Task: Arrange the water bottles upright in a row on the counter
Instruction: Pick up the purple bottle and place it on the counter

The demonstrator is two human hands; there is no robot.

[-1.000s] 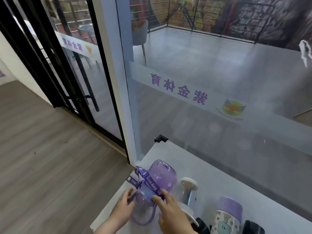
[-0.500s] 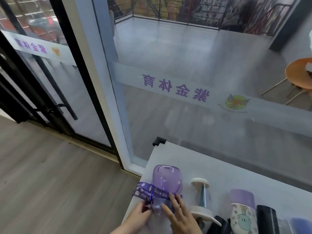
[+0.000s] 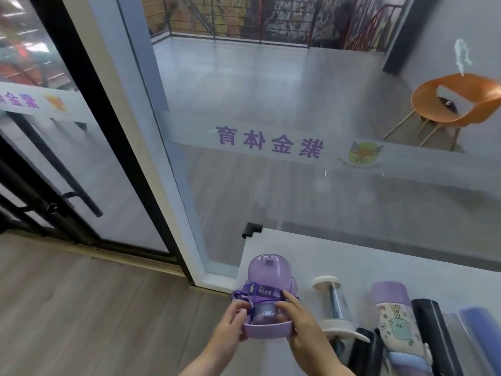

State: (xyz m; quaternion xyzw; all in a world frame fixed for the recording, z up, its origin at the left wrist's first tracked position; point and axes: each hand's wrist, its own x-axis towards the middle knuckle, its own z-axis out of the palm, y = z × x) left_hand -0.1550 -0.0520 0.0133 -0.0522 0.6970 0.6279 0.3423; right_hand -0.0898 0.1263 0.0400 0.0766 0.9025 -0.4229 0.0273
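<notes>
A purple translucent bottle with a purple "Nice day" strap lies on its side at the left end of the white counter. My left hand grips its lower left side. My right hand holds its right side, fingers over the strap. To its right lie a clear bottle with cream caps, a cartoon-printed bottle with a purple lid, a black bottle and a blue one.
A glass wall rises right behind the counter, with a black corner guard at the counter's far left corner. The wooden floor drops away to the left. Beyond the glass stands an orange chair.
The view has swung right and down. Both hands have shifted along the purple bottle and still hold it; more of the other bottles now shows at the right.
</notes>
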